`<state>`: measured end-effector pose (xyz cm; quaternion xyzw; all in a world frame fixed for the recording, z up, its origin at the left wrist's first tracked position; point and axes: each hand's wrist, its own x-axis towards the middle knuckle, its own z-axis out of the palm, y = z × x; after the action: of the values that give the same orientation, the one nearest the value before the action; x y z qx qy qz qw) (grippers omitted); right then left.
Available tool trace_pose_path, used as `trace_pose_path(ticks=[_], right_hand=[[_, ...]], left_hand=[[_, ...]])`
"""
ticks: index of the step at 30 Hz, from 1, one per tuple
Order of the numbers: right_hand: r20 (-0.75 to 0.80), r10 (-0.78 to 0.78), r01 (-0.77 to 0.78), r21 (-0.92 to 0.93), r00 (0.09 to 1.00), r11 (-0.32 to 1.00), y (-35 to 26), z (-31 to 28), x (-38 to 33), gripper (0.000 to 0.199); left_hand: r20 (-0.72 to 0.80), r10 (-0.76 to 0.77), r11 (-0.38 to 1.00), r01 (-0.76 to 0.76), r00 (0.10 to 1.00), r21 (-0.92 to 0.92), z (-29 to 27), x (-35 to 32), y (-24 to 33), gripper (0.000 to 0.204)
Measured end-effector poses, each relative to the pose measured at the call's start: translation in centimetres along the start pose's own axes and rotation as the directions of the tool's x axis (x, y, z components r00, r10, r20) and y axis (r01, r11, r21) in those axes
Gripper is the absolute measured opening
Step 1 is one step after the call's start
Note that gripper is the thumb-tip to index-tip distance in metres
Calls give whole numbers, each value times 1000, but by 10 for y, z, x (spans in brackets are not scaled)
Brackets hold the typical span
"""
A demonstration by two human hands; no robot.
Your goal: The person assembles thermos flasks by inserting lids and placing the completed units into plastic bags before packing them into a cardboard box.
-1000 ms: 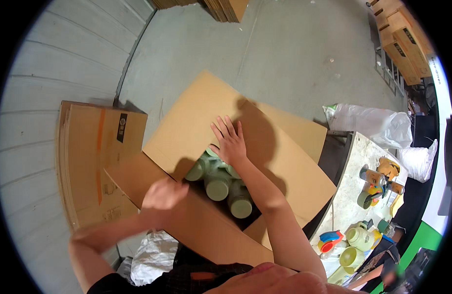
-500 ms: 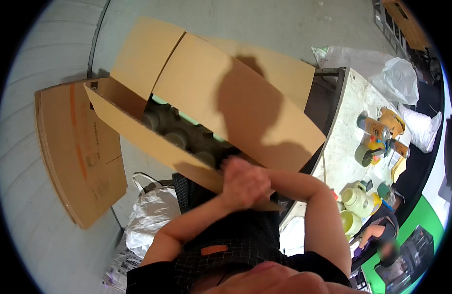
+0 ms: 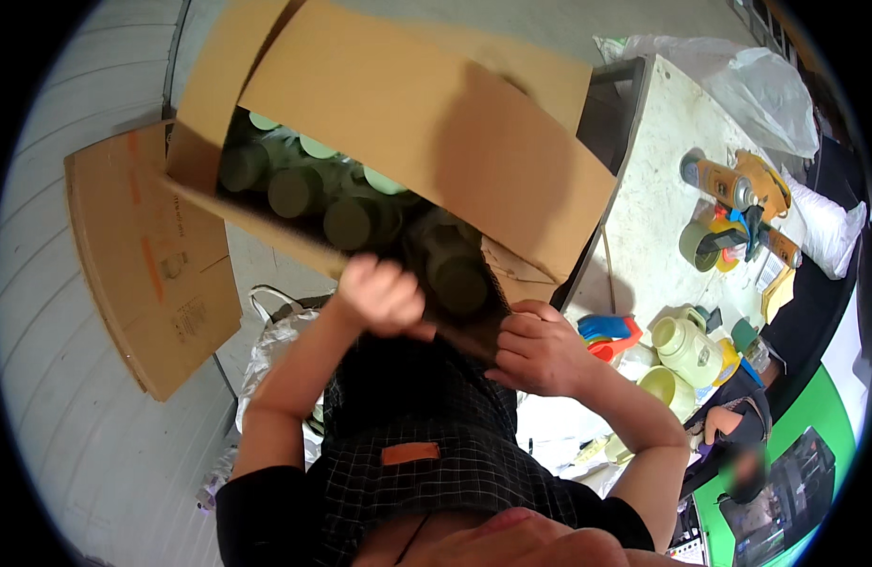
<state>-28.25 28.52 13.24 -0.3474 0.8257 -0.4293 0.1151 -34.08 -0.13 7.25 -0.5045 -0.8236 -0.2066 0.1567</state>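
An open cardboard box (image 3: 360, 85) stands in front of me, its far flap raised and carrying a dark shadow. Inside are several round, dark-topped containers (image 3: 296, 192), seemingly in clear plastic, with pale green tops (image 3: 384, 181) behind them. At the box's near edge is my left hand (image 3: 384, 295), slightly blurred, its fingers curled over the near flap. My right hand (image 3: 540, 350) grips the near right corner, fingers bent around the cardboard edge. The near flap is partly hidden behind my hands.
Flattened cardboard (image 3: 152, 274) leans at the left. To the right is a stained white table (image 3: 634, 217) with spray cans (image 3: 724, 181), pale yellow-green jugs (image 3: 686, 348) and a red-and-blue tool (image 3: 611, 335). Plastic bags lie beyond it, and a person sits at the lower right.
My hands, together at the near edge before, have come apart, left hand leftward and right hand rightward. The near flap has folded down toward me, exposing more of the containers.
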Motion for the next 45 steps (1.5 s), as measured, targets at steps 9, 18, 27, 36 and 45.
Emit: trace_pose_path(ticks=[9, 18, 27, 36, 45], right_hand=[[-8, 22, -22, -31, 1000, 999, -35, 30, -61, 24], [-140, 338, -364, -251, 931, 897, 69, 216, 15, 54], [219, 938, 382, 918, -268, -105, 70, 261, -81, 53], [218, 971, 648, 725, 103, -232, 127, 239, 20, 62], [48, 985, 706, 691, 164, -151, 185, 154, 158, 65]], left_hand=[[385, -221, 938, 304, 896, -168, 154, -26, -27, 41], [586, -314, 904, 424, 747, -57, 50, -99, -126, 49], [40, -987, 156, 891, 154, 426, 5, -70, -500, 80], [35, -971, 238, 922, 239, 306, 23, 37, -502, 89], [211, -245, 888, 132, 946, 441, -49, 412, -363, 57]])
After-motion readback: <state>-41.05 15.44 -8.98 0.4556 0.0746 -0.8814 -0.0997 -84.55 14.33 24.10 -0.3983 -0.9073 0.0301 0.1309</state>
